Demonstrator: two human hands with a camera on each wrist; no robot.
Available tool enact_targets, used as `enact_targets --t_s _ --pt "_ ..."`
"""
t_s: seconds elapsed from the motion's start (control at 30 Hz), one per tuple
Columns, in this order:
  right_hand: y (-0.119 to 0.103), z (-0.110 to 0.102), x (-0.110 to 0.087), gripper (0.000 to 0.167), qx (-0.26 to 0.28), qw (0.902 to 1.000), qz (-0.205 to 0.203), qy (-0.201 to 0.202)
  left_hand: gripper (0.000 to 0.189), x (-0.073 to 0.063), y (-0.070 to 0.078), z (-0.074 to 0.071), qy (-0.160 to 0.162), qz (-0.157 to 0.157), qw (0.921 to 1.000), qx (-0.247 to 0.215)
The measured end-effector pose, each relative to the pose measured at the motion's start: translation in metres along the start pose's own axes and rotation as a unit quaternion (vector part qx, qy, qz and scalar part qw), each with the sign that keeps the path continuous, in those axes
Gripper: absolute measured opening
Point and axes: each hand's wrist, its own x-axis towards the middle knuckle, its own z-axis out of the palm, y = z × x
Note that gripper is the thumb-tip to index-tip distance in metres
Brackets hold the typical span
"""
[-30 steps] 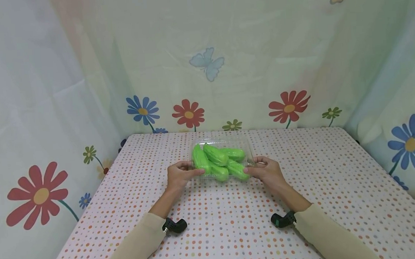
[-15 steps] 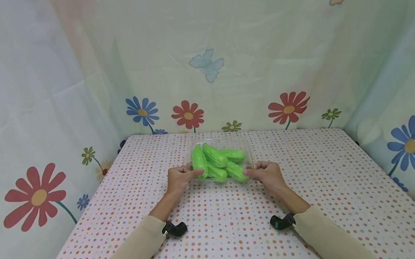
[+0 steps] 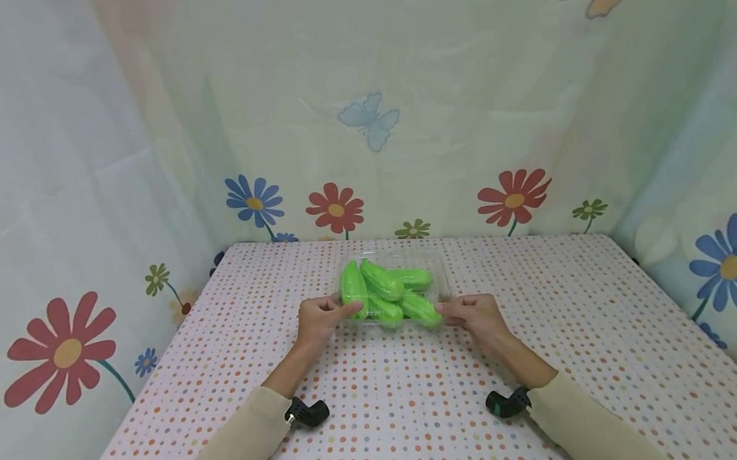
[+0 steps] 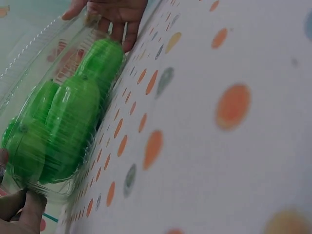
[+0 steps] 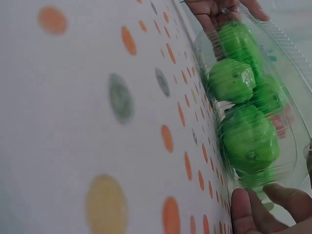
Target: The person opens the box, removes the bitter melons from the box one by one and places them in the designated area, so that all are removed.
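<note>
Checking the head view first, one notes no appreciable movement over the last second: left grip (image 3: 317,318) and right grip (image 3: 475,314) remain clamped on opposite ends of the clear container (image 3: 440,268), between them over the tabletop (image 3: 388,414), with green vegetables (image 3: 381,280) inside it. Left wrist view: left grip pinches the container's nearer end, right grip its far end. Right wrist view: the reverse; contact beneath the container cannot be determined. Assessment: steady two-ended support, work apparently paused.

Head view fwd/down from above; L/R wrist views low, close, facing inward, both sharing clear box (image 3: 402,259)
</note>
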Motion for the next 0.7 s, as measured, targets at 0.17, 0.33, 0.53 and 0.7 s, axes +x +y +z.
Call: enact_targets --t_s 0.17,0.33,0.53,0.7 --pt "-0.008 -0.003 -0.002 0.048 -0.057 0.9981 -0.008 -0.023 0.048 -0.001 0.002 -0.005 -0.017 0.006 0.9994 0.031" --pt "-0.021 -0.003 -0.006 0.051 -0.156 0.9873 -0.015 -0.025 0.042 -0.001 0.01 -0.012 -0.052 -0.009 0.9976 0.045" --pt "-0.034 0.003 -0.008 0.047 -0.232 0.9727 0.0 -0.003 0.03 0.002 0.015 -0.026 -0.102 -0.016 0.9938 0.042" --pt "-0.041 0.004 -0.009 0.066 -0.272 0.9623 0.004 0.008 0.032 0.005 0.014 -0.037 -0.131 -0.036 0.99 -0.038"
